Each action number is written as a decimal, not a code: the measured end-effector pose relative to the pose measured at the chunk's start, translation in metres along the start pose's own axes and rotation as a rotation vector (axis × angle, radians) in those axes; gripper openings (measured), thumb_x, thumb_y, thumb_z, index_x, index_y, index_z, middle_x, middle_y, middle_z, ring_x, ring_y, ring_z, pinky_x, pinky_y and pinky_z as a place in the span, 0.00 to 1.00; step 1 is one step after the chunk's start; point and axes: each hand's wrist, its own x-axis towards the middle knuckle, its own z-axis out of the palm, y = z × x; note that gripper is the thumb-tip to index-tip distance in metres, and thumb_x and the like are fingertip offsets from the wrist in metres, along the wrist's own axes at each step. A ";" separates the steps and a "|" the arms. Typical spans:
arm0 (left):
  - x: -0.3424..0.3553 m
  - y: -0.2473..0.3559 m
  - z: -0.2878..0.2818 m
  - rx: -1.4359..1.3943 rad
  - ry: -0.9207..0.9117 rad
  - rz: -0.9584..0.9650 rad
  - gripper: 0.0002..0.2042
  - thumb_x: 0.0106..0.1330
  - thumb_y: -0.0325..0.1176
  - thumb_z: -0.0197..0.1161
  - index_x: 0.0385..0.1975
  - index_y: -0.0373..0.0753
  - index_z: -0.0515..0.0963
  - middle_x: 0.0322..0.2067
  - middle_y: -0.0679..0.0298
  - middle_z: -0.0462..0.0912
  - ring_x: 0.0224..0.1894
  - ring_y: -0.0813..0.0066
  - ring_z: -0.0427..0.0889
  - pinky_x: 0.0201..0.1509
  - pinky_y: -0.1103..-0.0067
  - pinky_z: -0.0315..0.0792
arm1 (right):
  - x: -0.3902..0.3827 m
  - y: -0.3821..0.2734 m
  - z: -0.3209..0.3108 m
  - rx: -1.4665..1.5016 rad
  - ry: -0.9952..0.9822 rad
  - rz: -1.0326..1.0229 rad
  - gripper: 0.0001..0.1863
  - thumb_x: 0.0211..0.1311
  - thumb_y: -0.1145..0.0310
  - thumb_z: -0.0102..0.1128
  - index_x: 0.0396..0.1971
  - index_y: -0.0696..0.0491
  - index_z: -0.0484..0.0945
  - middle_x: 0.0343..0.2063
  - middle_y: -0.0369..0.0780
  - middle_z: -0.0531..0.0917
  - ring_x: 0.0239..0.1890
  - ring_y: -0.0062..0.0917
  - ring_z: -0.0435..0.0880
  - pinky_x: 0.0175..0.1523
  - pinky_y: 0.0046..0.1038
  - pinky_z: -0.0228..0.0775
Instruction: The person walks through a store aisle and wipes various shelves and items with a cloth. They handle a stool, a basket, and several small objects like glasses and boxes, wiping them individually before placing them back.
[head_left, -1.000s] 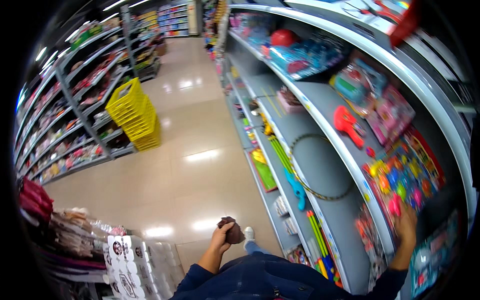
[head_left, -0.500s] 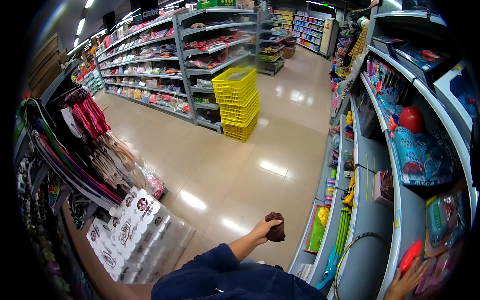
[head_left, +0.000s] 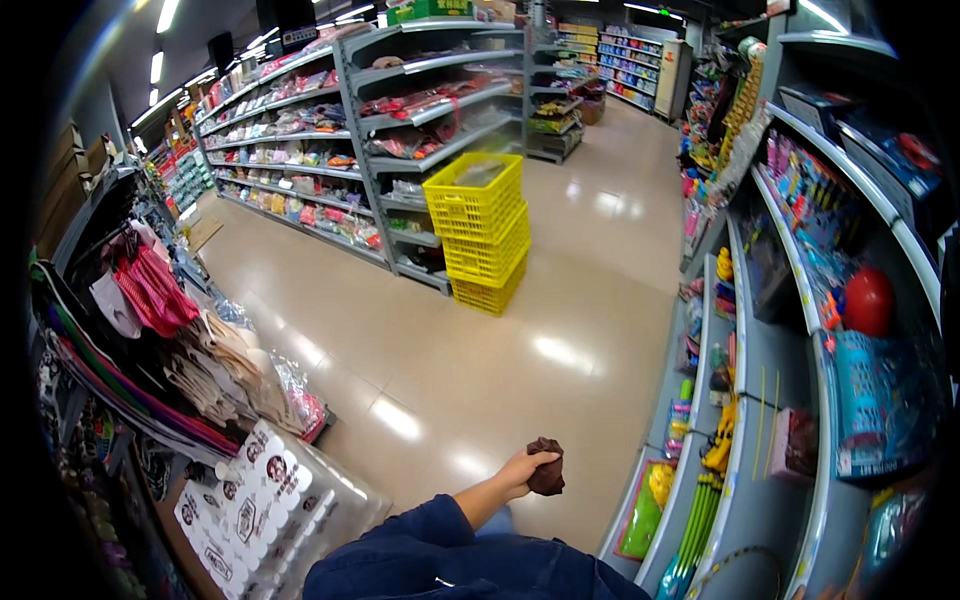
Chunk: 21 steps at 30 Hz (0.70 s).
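My left hand [head_left: 518, 474] reaches forward over the aisle floor, its fingers wrapped round a dark brown crumpled cloth [head_left: 546, 468]. The cloth bunches up above and below the grip, clear of the shelves. Of my right hand [head_left: 799, 592], only a skin-coloured sliver shows at the bottom edge, beside the right-hand shelf [head_left: 770, 535]; its fingers cannot be made out. Close to the left hand, on the low shelf at the right, lie a green and yellow packaged toy [head_left: 638, 520] and several green sticks [head_left: 697, 515].
Yellow crates [head_left: 478, 235] stand stacked at the end of a stocked shelf unit [head_left: 365, 170]. Wrapped white rolls [head_left: 265, 500] are piled at the lower left, below hanging clothes [head_left: 150, 290]. A red ball [head_left: 869, 302] and a blue basket [head_left: 858, 375] sit on the right shelves. Tiled floor [head_left: 440, 350] runs between.
The view has tilted up and turned slightly left. My right hand, earlier open over packages beside a red item on the shelf, has dropped almost out of sight. The left keeps hold of the cloth.
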 end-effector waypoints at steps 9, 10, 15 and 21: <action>0.035 0.193 -0.072 0.014 0.219 0.343 0.12 0.58 0.29 0.61 0.41 0.37 0.71 0.34 0.61 0.76 0.37 0.68 0.78 0.40 0.71 0.76 | 0.149 -0.330 0.028 0.659 -0.113 -0.572 0.29 0.51 0.68 0.61 0.55 0.58 0.67 0.52 0.53 0.70 0.57 0.45 0.65 0.62 0.39 0.54; 0.028 0.211 -0.082 -0.029 0.260 0.375 0.12 0.58 0.28 0.61 0.41 0.37 0.71 0.34 0.61 0.76 0.36 0.68 0.78 0.39 0.71 0.76 | 0.157 -0.375 0.018 0.767 -0.211 -0.634 0.30 0.50 0.65 0.63 0.54 0.58 0.68 0.51 0.53 0.71 0.56 0.45 0.66 0.61 0.39 0.55; 0.045 0.265 -0.158 -0.208 0.448 0.564 0.12 0.58 0.27 0.61 0.40 0.35 0.70 0.33 0.57 0.77 0.36 0.64 0.79 0.39 0.69 0.77 | 0.190 -0.564 -0.031 0.997 -0.471 -0.935 0.27 0.48 0.61 0.66 0.47 0.60 0.73 0.32 0.50 0.81 0.39 0.46 0.78 0.47 0.40 0.67; 0.069 0.338 -0.196 -0.374 0.606 0.726 0.11 0.57 0.26 0.59 0.40 0.35 0.70 0.33 0.55 0.78 0.36 0.62 0.79 0.42 0.67 0.76 | 0.236 -0.787 -0.077 0.991 -0.518 -1.164 0.21 0.52 0.64 0.61 0.45 0.59 0.75 0.33 0.52 0.81 0.40 0.46 0.79 0.47 0.40 0.70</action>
